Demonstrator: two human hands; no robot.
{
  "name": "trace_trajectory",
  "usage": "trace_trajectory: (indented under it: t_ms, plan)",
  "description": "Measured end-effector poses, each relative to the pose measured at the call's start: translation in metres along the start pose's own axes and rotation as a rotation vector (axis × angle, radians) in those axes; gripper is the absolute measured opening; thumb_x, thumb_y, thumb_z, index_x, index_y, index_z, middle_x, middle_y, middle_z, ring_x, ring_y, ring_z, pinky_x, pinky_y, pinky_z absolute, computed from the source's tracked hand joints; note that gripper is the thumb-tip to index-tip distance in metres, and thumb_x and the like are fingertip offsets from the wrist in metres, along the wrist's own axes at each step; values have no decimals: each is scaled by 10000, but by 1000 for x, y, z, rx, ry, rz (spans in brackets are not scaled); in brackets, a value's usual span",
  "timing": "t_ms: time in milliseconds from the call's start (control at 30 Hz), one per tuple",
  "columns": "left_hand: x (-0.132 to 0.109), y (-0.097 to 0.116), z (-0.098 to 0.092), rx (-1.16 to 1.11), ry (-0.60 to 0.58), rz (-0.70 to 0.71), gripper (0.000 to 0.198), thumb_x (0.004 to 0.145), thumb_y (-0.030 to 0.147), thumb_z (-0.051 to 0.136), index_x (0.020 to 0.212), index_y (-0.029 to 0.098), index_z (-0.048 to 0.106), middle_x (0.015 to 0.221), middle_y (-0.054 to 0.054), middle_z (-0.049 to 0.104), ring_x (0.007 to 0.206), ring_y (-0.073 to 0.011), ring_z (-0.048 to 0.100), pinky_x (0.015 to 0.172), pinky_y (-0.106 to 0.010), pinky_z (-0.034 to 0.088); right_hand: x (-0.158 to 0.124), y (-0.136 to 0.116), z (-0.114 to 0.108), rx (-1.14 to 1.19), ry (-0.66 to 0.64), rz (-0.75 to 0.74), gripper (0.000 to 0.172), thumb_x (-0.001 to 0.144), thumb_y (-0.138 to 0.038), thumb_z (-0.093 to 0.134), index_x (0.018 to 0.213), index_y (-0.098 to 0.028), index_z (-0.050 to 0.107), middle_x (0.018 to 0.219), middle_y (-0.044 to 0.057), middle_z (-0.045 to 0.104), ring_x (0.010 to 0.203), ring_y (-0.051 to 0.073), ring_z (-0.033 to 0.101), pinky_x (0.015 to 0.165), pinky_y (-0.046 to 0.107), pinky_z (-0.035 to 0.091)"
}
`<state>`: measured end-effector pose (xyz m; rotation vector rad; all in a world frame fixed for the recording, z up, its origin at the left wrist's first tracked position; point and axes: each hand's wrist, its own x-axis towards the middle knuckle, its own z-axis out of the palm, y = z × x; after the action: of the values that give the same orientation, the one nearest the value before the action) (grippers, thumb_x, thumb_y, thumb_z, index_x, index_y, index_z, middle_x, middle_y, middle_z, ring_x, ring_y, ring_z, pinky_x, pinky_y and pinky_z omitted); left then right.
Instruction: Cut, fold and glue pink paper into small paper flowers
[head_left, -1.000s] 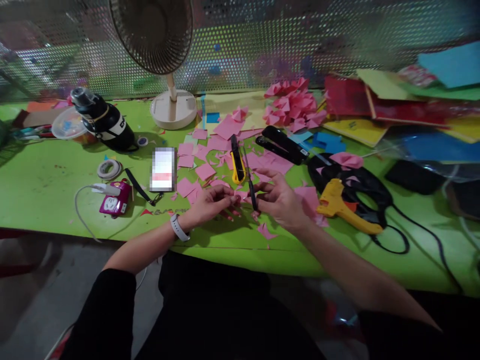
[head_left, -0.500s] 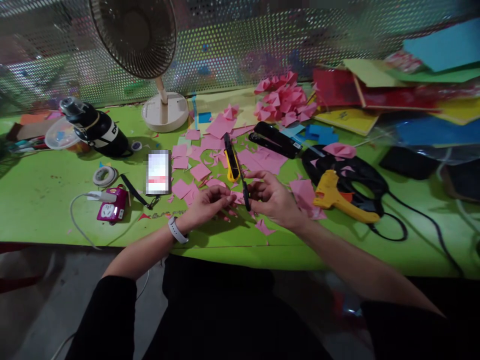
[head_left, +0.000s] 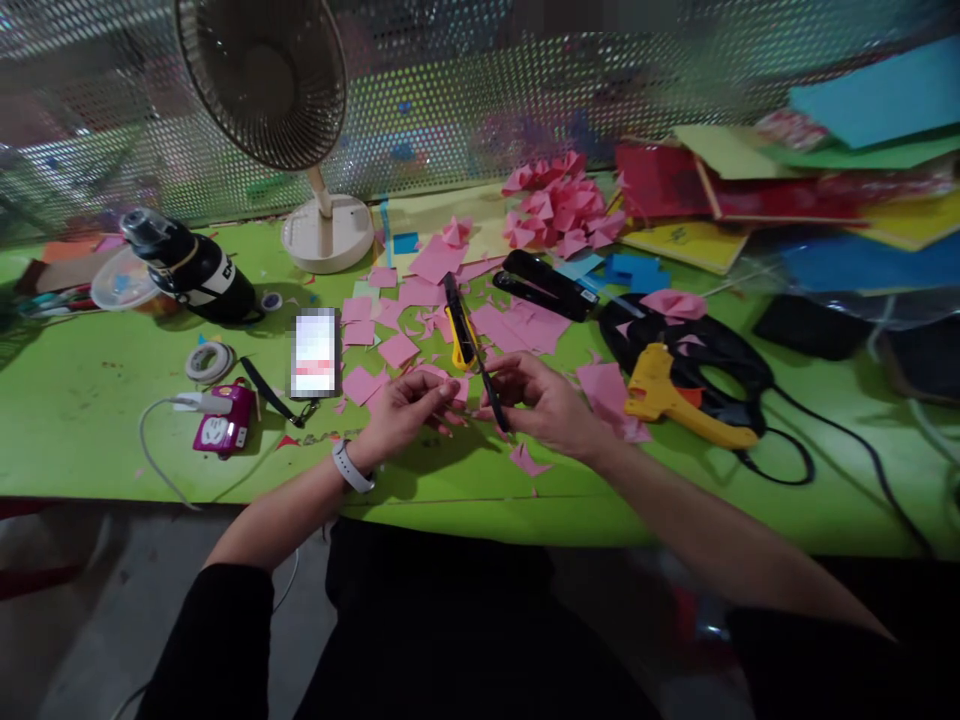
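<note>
My left hand (head_left: 409,408), with a pale wristband, pinches a small piece of pink paper (head_left: 459,391) between thumb and fingers. Facing it, my right hand (head_left: 546,402) is closed around a slim black tool (head_left: 493,393), which looks like scissors seen edge-on; its blades are hard to make out. A small gap separates the tool from my left fingertips. Just beyond the hands lies a yellow and black utility knife (head_left: 462,335). Cut pink paper squares (head_left: 397,350) and scraps are scattered around it. One pink scrap (head_left: 529,460) lies near my right wrist.
Behind are a black stapler (head_left: 544,285) and a heap of folded pink paper (head_left: 562,205). A yellow glue gun (head_left: 675,400) lies at right. To the left are a phone (head_left: 313,352), a purple power adapter (head_left: 225,418), a black bottle (head_left: 196,270) and a fan (head_left: 328,235).
My hands have drawn slightly apart, and the black tool has tilted and moved off the pink paper at my left fingertips. The view has shifted a little.
</note>
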<state>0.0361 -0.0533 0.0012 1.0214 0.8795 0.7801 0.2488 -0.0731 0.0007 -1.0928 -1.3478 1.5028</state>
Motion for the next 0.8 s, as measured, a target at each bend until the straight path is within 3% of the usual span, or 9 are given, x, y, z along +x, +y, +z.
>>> trace_trajectory:
  t_ms: [200,333,600,800]
  plan:
    - [0,0,-2,-64,135,129,450,770,544,801,898,153,619,814,-28,747,652,-114,715,548,-196,556,1,5,-6,-150,-30,77,543,686,-425,895,1107,-238,608,819,-4,645,669,143,585,582,284,509]
    - [0,1,-2,-75,189,185,454,787,563,779,889,156,604,770,-22,729,608,-106,695,533,-199,550,-3,5,-5,-258,-116,124,493,748,-449,849,1128,-247,608,857,10,636,707,154,575,583,283,467]
    - [-2,1,0,-87,166,221,440,792,548,776,901,160,599,840,-32,741,657,-109,713,631,-243,605,-4,3,7,-284,-166,136,459,777,-423,820,1132,-248,587,859,8,626,710,159,567,583,283,430]
    - [-4,2,1,-146,136,207,447,765,533,806,889,154,604,810,-24,738,630,-95,700,625,-225,590,-4,2,7,-238,-161,142,472,754,-408,839,1122,-242,594,876,12,642,759,169,597,641,293,476]
